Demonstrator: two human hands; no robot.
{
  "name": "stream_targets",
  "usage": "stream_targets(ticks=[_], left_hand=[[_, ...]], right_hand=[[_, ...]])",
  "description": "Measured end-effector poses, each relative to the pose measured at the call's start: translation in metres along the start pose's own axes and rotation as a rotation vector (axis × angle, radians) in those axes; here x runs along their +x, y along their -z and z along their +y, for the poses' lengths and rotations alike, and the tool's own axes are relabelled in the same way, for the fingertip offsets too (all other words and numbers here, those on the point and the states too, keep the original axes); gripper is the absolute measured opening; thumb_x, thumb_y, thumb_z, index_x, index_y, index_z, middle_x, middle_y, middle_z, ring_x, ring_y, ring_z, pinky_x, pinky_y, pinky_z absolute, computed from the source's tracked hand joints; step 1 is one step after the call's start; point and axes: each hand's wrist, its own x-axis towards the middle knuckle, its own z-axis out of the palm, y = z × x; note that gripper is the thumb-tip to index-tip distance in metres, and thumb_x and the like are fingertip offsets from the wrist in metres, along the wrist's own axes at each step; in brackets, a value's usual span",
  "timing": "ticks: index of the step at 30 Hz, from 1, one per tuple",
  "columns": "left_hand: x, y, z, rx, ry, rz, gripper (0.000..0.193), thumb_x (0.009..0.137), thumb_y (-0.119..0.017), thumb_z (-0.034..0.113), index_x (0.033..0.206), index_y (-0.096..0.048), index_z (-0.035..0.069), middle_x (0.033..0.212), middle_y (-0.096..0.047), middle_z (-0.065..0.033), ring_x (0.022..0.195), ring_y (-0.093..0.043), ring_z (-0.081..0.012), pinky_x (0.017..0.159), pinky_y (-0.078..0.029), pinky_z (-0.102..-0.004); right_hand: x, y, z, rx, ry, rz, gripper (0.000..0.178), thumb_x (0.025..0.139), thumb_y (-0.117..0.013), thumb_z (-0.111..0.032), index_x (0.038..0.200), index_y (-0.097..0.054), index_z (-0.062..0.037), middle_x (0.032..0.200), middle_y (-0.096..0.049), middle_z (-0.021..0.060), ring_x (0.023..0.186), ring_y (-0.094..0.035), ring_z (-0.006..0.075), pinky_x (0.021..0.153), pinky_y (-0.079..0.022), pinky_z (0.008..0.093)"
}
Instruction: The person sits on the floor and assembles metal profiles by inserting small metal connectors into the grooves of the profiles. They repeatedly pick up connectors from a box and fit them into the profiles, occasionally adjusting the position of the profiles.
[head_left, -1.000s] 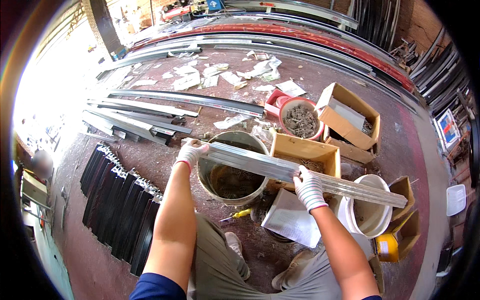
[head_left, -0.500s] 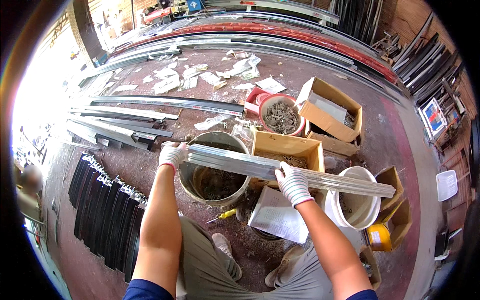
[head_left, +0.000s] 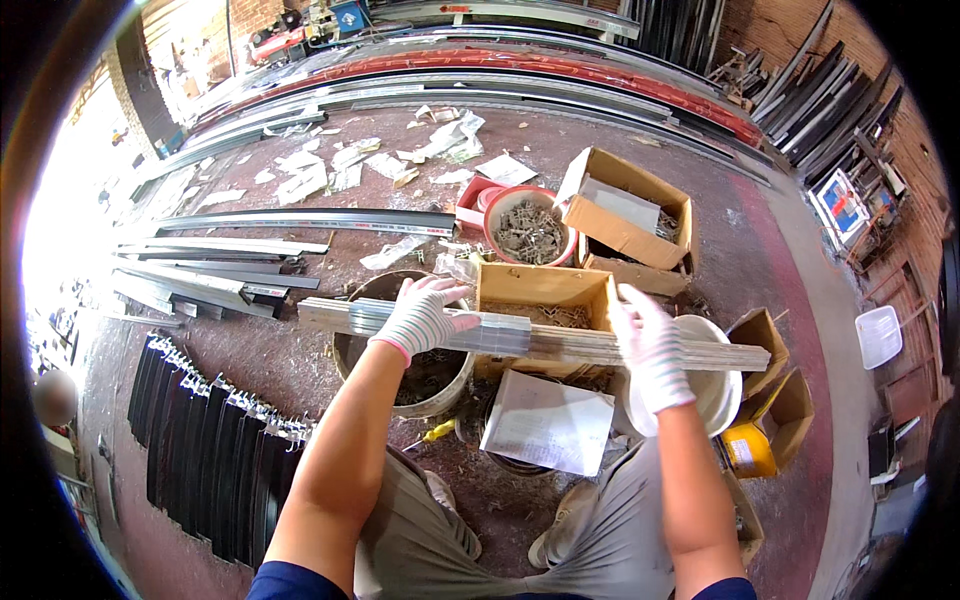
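A bundle of long silver metal strips (head_left: 585, 345) lies crosswise in front of me, over a grey bucket (head_left: 405, 405), a wooden box (head_left: 545, 285) and a white bucket (head_left: 725, 400). A shinier section covers its left and middle part. My left hand (head_left: 420, 318), in a striped glove, rests on that section with its fingers spread. Beside the bundle's right half, my right hand (head_left: 650, 350) is raised in a matching glove, its fingers stretched out and slightly blurred. Below the bundle lies a written sheet of paper (head_left: 550, 420). A yellow-handled screwdriver (head_left: 440, 430) is on the floor.
Black strips (head_left: 205, 440) stand in a row at left. Behind them lie metal profiles (head_left: 200, 275). Farther off are a red bucket (head_left: 570, 240) of small metal parts, an open cardboard box (head_left: 620, 235) and scattered paper scraps (head_left: 305, 180). Long red bars (head_left: 480, 65) cross the back.
My left hand has moved right along the bundle from its left end and spread its fingers. My right hand has let go and moved right. The bundle sits slightly lower and farther left.
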Motion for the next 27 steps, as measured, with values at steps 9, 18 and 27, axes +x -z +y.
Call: stream_targets(ticks=[9, 18, 27], left_hand=[[0.021, -0.028, 0.029, -0.327, 0.050, -0.343, 0.025, 0.089, -0.073, 0.013, 0.111, -0.074, 0.002, 0.093, -0.072, -0.0021, 0.083, -0.064, -0.0105, 0.076, -0.054, -0.0302], [0.024, -0.034, -0.067, -0.396, 0.026, -0.062, 0.042, 0.104, -0.053, 0.011, 0.146, -0.051, 0.005, 0.151, -0.050, -0.0119, 0.139, -0.045, -0.0214, 0.117, -0.036, -0.0334], [-0.016, -0.075, 0.088, -0.526, -0.089, 0.085, 0.051, 0.095, -0.061, 0.000, 0.145, -0.054, 0.009, 0.140, -0.057, -0.0119, 0.131, -0.051, -0.0236, 0.114, -0.039, -0.0386]], right_hand=[[-0.176, 0.209, 0.145, -0.331, -0.341, 0.378, 0.034, 0.098, -0.063, -0.022, 0.122, -0.067, 0.0005, 0.104, -0.074, 0.0170, 0.090, -0.071, 0.0231, 0.088, -0.055, 0.0353], [-0.420, 0.287, 0.331, -0.784, -1.123, -0.181, 0.027, 0.091, -0.064, -0.026, 0.111, -0.067, -0.0082, 0.111, -0.067, 0.0188, 0.102, -0.066, 0.0335, 0.089, -0.052, 0.0411], [-0.423, 0.191, 0.339, -0.529, -1.484, -0.326, 0.098, 0.085, -0.076, -0.050, 0.160, -0.024, -0.0133, 0.151, -0.045, 0.0241, 0.137, -0.047, 0.0400, 0.109, -0.045, 0.0444]])
